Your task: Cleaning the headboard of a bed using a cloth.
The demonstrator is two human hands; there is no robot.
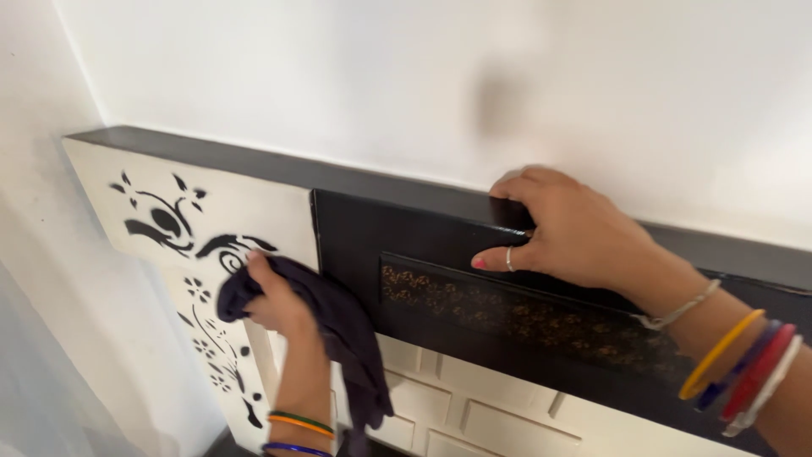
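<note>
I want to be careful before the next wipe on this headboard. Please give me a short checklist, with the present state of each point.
1. Cloth held in left hand: ok.
2. Cloth pressed on the cream panel with black flower pattern: ok.
3. Right hand steady on the dark top edge: ok.
4. Loose end of cloth hanging away from the dark panel: not ok, it overlaps.
5. Cloth clean or damp: cannot tell.

I see one head-worn view only, close up, looking slightly down and leftward along a black-and-cream headboard (406, 245) against a white wall (423, 76); both hands sit within arm's reach.
</note>
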